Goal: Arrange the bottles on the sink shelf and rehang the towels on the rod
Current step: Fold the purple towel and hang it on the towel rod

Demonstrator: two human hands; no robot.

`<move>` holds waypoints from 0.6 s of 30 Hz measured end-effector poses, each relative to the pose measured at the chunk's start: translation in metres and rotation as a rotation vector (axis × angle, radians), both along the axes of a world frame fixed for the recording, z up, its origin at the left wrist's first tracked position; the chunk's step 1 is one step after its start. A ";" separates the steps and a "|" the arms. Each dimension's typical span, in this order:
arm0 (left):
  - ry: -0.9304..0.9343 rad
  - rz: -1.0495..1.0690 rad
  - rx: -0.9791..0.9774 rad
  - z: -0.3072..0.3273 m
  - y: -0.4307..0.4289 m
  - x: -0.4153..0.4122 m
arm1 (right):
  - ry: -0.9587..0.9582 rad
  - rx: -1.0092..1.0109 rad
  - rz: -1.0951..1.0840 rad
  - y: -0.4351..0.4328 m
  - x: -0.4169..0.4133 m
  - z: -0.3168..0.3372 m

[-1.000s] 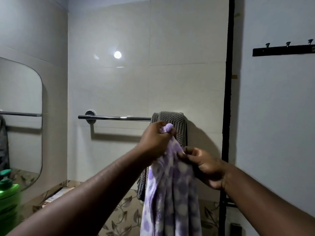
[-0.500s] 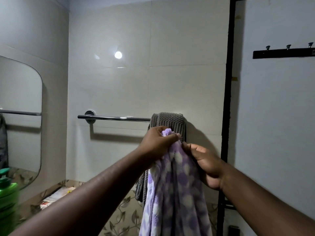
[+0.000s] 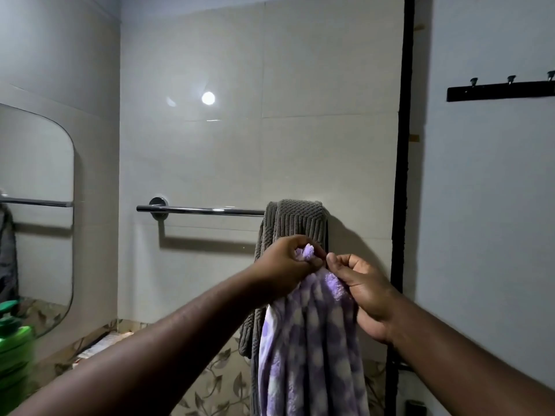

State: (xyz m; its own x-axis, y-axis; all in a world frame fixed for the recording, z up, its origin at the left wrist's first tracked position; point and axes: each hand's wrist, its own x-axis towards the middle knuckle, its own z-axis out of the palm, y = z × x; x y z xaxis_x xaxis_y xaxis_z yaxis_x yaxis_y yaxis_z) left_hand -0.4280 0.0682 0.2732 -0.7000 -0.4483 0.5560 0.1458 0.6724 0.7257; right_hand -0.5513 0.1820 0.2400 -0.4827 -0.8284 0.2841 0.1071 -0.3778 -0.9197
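A purple and white spotted towel [image 3: 309, 349] hangs down from both my hands, just below the chrome rod [image 3: 201, 210]. My left hand [image 3: 285, 265] grips its bunched top corner. My right hand [image 3: 360, 283] pinches the towel's upper edge right beside it. A grey ribbed towel [image 3: 295, 220] is draped over the right end of the rod, behind my hands. A green bottle [image 3: 13, 340] stands at the far left edge, partly cut off.
A rounded mirror [image 3: 36, 205] is fixed to the left wall. A black hook rail [image 3: 500, 90] sits high on the right wall, past a black vertical frame [image 3: 402, 175]. Leaf-patterned tiles [image 3: 210, 385] run below, with a flat packet [image 3: 102, 346] on the ledge.
My right hand has risen and closed in on the towel's top edge, next to my left hand. The towel's top is now gathered between both hands.
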 end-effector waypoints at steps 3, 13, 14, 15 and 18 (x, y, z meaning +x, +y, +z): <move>0.169 0.069 0.093 0.004 -0.005 0.003 | 0.023 0.094 0.190 0.011 -0.004 -0.018; 0.018 -0.028 0.072 -0.005 -0.002 0.012 | 0.074 -0.073 -0.041 0.002 0.010 0.011; 0.080 0.003 0.108 -0.001 -0.002 0.014 | 0.081 -0.032 -0.005 0.004 0.010 0.009; 0.146 0.028 0.149 0.003 -0.003 0.018 | 0.095 0.021 0.052 0.006 0.009 0.003; 0.247 0.029 0.263 0.011 -0.015 0.029 | 0.088 0.096 0.102 0.011 0.007 -0.012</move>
State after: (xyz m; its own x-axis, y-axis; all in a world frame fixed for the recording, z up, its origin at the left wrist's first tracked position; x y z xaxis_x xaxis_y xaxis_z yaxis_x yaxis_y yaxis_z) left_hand -0.3995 0.0533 0.2840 -0.5441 -0.6162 0.5694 0.3220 0.4734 0.8199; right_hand -0.5446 0.1933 0.2280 -0.3716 -0.8972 0.2388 0.0578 -0.2790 -0.9585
